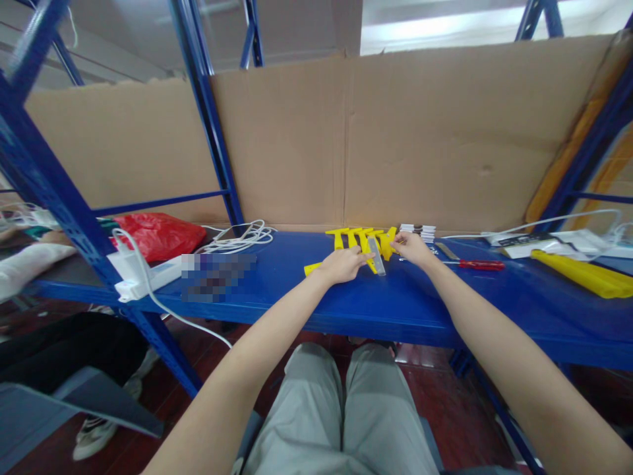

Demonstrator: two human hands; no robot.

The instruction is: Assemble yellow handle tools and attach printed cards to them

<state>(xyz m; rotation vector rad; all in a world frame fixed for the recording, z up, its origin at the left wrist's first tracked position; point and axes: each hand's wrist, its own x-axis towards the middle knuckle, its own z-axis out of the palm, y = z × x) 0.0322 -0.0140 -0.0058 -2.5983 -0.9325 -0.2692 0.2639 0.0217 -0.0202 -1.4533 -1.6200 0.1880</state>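
On the blue shelf top, my left hand (345,264) is closed around a yellow-handled scraper (311,269), whose handle end pokes out to the left of it. The scraper's flat grey blade (377,257) shows just beyond my fingertips. My right hand (413,248) has its fingers pinched together close to the right of the blade, beside a yellow piece (388,243). Whatever sits in that pinch is too small to make out. Behind my left hand, several yellow T-shaped pieces (352,235) lie in a row.
Right of my right hand lie a red-handled screwdriver (482,264), a metal strip (447,251) and stacked small white packs (419,232). A long yellow object (583,274) rests farther right. Leftward are a power strip (155,277), white cable (242,237) and red bag (158,237). Cardboard (395,145) stands behind.
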